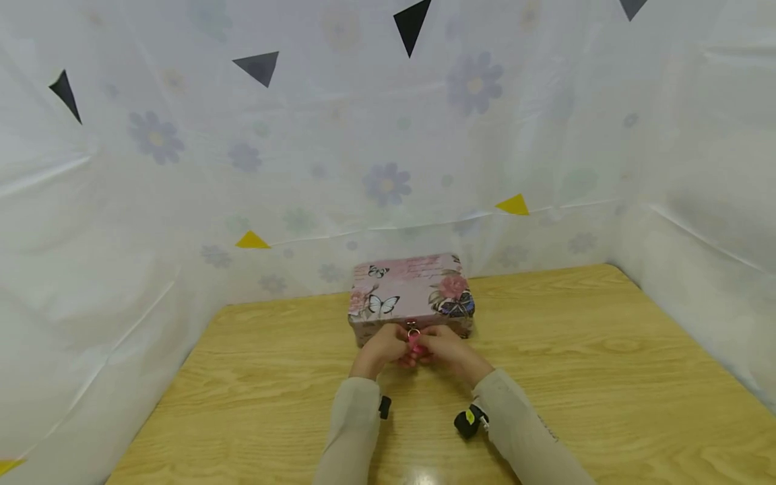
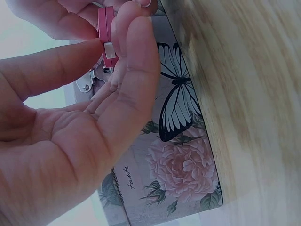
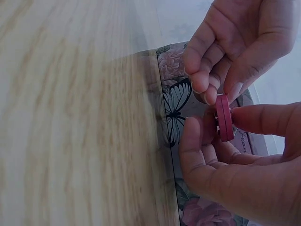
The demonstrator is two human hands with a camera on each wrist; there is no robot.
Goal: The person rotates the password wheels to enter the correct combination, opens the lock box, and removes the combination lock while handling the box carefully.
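Observation:
A small pink-red padlock with a silver shackle is at the front clasp of a pink butterfly-and-rose box. My left hand pinches one side of the padlock. From the other side my right hand pinches it between thumb and fingers. In the left wrist view the padlock stands edge-on between the fingertips, a pale part showing on its edge. Both hands meet around the lock in the right wrist view. Fingers partly cover the shackle and clasp there.
The box stands near the back edge of a wooden table. Behind it hangs a white flowered sheet with black, grey and yellow triangles. Black wrist devices sit under the sleeves.

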